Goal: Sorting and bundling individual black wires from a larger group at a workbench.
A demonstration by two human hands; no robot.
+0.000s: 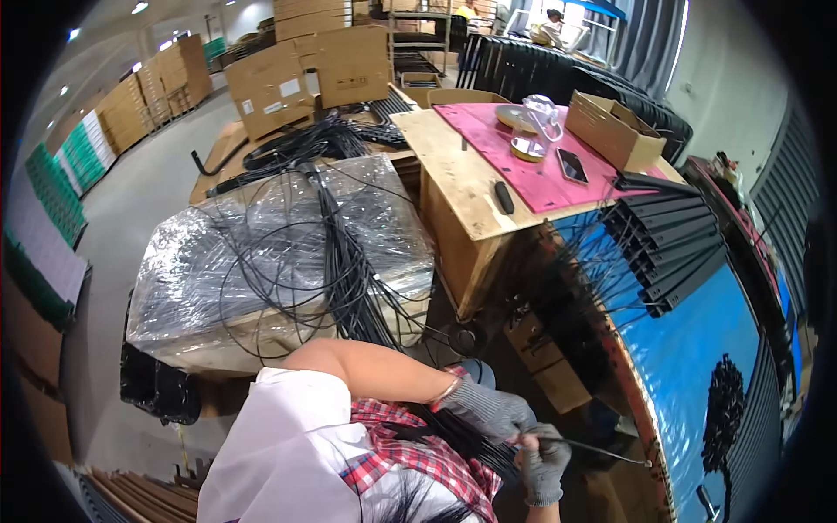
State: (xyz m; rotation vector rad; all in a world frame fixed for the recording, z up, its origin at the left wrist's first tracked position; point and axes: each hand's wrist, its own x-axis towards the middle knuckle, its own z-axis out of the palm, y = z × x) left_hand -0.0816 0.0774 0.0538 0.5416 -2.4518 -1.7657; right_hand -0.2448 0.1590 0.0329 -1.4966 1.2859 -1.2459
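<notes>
My left hand (490, 411), in a grey fingerless glove, is closed in a pinch on a thin dark cable (602, 451). Right beside it, my right hand (545, 464) wears a matching glove, and its fingers also close on that cable. From my hands the cable runs right to a light-coloured tip near the blue table's edge. What exactly lies between my fingertips is too small to make out. A thick bundle of black cables (336, 253) stretches over a plastic-wrapped stack (183, 270) and down towards my lap, where more dark strands (458, 436) lie partly under my left arm.
To the right, a blue-covered table (697, 366) carries black profile bars (663, 244) and a dark clump of small parts (724, 410). Ahead, a wooden workbench (462, 192) holds a pink sheet, tape rolls, a phone (572, 166) and an open carton (615, 131). Another person works far back.
</notes>
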